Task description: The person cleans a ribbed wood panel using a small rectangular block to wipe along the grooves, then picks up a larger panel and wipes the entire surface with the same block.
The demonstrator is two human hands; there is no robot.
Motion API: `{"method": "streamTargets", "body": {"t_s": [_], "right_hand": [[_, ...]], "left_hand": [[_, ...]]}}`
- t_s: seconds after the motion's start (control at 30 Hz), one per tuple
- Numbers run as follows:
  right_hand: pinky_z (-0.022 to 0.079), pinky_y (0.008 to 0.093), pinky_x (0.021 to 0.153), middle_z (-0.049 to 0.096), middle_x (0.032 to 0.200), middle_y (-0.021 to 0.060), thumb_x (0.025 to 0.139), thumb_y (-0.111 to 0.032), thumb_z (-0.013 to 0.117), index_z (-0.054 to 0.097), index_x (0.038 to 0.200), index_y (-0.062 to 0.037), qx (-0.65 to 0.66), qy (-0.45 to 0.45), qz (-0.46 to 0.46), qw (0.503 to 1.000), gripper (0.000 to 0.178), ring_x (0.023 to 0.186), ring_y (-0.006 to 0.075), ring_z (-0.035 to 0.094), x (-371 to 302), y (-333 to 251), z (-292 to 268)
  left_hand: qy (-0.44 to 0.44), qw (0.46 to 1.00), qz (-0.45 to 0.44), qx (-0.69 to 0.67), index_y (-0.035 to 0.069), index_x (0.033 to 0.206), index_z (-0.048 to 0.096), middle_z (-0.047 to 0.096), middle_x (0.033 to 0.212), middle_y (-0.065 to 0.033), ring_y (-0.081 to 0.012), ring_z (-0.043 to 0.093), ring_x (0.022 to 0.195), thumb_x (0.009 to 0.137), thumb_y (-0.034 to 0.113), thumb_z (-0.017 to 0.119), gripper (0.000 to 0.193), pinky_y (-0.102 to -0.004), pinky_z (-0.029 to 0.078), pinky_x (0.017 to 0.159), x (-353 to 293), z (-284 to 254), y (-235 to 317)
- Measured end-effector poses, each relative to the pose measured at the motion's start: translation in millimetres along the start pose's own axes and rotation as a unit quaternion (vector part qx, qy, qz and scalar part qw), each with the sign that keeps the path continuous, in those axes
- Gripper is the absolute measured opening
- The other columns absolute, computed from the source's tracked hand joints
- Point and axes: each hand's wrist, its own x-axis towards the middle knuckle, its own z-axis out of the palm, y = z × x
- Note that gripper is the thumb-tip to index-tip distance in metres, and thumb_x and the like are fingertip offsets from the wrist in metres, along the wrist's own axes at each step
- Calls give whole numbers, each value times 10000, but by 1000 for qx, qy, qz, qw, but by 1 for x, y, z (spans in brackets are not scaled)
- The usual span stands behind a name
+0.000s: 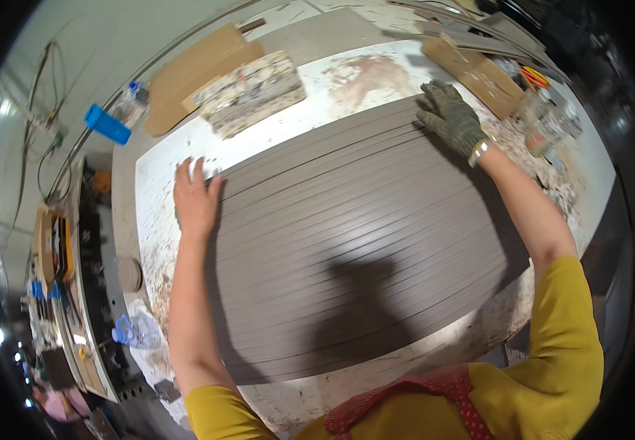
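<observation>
Fingers of the bare left hand are spread; grip of the gloved right hand cannot be determined. Between and bodyward of them lies the grooved grey-brown panel, long axis left-to-right, each hand at a far corner.

Bare left hand, gloved right hand, at opposite ends of grey-brown strips, white tabletop beneath

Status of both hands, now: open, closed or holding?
Left hand: open, bare, fingers spread beside the left ends of the grey-brown strips.
Right hand: open, gloved, at their far right corner.
</observation>
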Motion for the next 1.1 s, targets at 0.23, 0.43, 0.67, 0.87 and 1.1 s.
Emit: {"method": "streamTargets", "body": {"t_s": [0.23, 0.43, 0.67, 0.87, 1.1], "right_hand": [[496, 302, 833, 696, 942, 55, 915, -337, 634, 675, 1079, -59, 540, -567, -30, 621, 326, 859, 160, 630, -251, -88, -90], [564, 316, 720, 675, 957, 104, 957, -358, 583, 635, 1099, -12, 659, -453, 440, 408, 379, 815, 179, 653, -296, -139, -58], [580, 318, 706, 662, 919, 106, 996, -339, 521, 615, 1071, 9, 700, -369, 415, 449, 369, 824, 182, 661, -266, -168, -42], [509, 313, 913, 671, 1175, 62, 948, -196, 565, 640, 1166, -80, 418, -579, 26, 699, 258, 1019, 217, 656, -142, -125, -101], [246, 499, 1136, 374, 1463, 221, 963, -478, 448, 440, 1392, -78, -64, -34, -46, 996, 586, 1376, 370, 321, 23, -15, 25]], "left_hand": [[-110, 992, 54, -39, 109, 1369, 482, 498, 1334, -152, -340, 423, 1285, 924, 505, 528, 598, -556, 256, 1103, 15, 22, 106], [-150, 986, 13, -65, 99, 1363, 487, 534, 1261, -137, -293, 473, 1227, 927, 530, 506, 614, -537, 251, 1109, 20, 30, 113], [-125, 990, 24, -54, 90, 1327, 519, 543, 1248, -131, -310, 502, 1187, 928, 515, 513, 583, -479, 317, 1050, 54, 40, 95], [-129, 990, 16, -48, 106, 1324, 524, 559, 1233, -141, -321, 513, 1175, 930, 535, 494, 584, -474, 330, 1042, 58, 51, 70], [-156, 986, -53, -27, 112, 1243, 595, 601, 1174, -133, -307, 532, 1146, 942, 559, 452, 558, -469, 316, 1053, 56, 43, 10]]}}
